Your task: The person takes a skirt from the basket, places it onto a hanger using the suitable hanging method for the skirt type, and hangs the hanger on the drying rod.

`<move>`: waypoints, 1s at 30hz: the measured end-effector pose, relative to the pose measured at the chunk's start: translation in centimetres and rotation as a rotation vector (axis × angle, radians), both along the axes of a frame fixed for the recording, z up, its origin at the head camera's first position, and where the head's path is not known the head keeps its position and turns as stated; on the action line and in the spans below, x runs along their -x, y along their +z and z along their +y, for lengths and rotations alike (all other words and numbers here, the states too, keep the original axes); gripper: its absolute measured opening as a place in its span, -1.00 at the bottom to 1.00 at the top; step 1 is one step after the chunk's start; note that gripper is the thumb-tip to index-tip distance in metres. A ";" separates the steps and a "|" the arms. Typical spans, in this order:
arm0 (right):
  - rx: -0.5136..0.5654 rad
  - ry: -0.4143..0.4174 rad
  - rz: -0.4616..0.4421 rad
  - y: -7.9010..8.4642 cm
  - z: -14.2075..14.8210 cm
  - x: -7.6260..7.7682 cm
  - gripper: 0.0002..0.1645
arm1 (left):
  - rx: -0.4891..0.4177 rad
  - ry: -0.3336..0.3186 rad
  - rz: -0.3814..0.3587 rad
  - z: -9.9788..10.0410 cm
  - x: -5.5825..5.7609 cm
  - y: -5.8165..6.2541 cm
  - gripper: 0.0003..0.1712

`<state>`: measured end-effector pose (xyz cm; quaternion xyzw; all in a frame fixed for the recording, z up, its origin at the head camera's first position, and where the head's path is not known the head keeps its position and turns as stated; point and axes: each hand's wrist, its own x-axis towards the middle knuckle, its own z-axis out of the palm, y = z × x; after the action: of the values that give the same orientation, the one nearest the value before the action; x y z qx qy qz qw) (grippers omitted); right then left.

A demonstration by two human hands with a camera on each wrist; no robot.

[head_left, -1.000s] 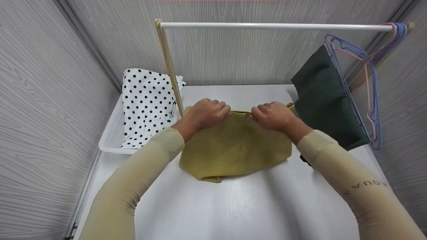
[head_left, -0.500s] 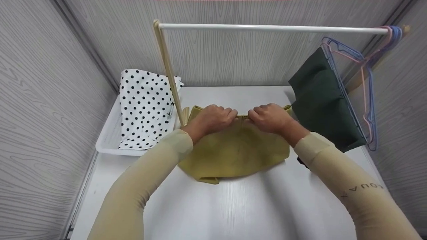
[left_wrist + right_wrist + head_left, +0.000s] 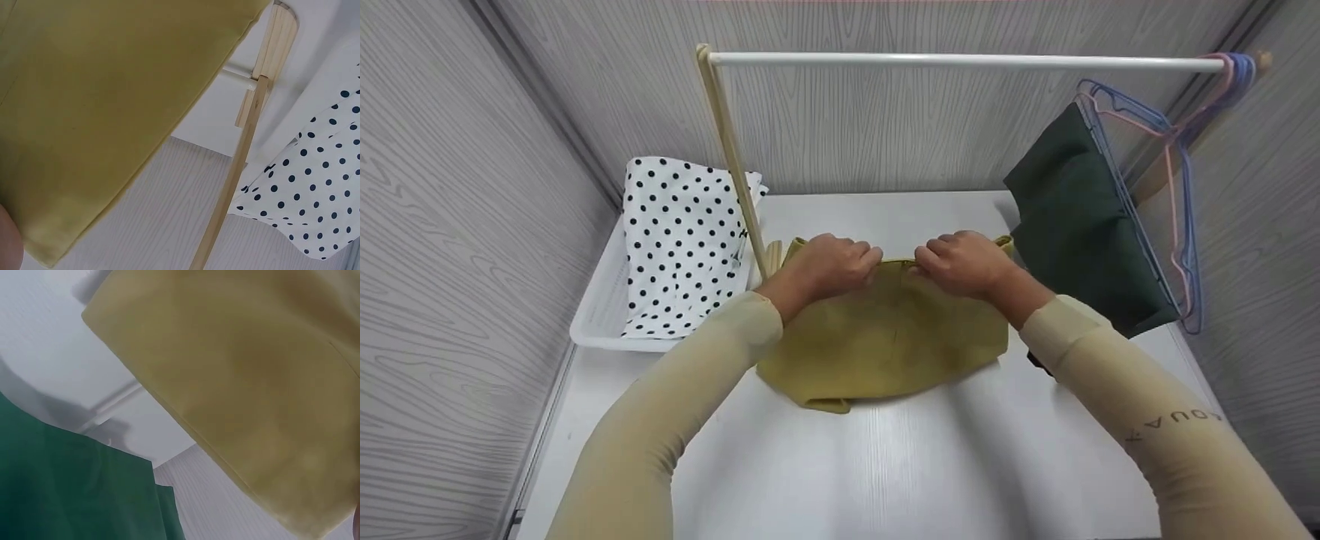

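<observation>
You've got the yellow cloth (image 3: 885, 345) below the rail (image 3: 960, 61) in the head view, left grip (image 3: 834, 264) and right grip (image 3: 960, 262) each pinching its top edge; straightening looks like the step in hand, next move probably calls for even tension.

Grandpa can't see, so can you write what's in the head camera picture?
A person's left hand and right hand grip a mustard cloth by its top edge over a white table. At left, a polka-dot cloth lies in a white basket; at right, a dark green cloth hangs by pink and blue hangers on a white rail.
</observation>
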<state>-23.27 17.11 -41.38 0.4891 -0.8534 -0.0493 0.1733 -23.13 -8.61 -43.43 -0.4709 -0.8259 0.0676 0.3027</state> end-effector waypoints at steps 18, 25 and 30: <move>0.041 -0.108 -0.042 -0.4 2.8 0.2 -0.61 | -0.032 0.048 0.008 -3.3 0.9 -0.6 -0.76; 0.067 -0.080 -0.007 -0.4 3.1 0.2 -0.63 | -0.057 0.031 0.031 -3.3 1.0 -0.5 -0.74; 0.091 -0.040 0.043 -0.6 3.1 0.3 -0.63 | -0.072 0.019 0.059 -3.4 1.0 -0.6 -0.73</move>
<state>-23.55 20.23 -41.96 0.4623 -0.8605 -0.0247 0.2127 -24.15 -11.98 -44.00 -0.4498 -0.8229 0.0544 0.3430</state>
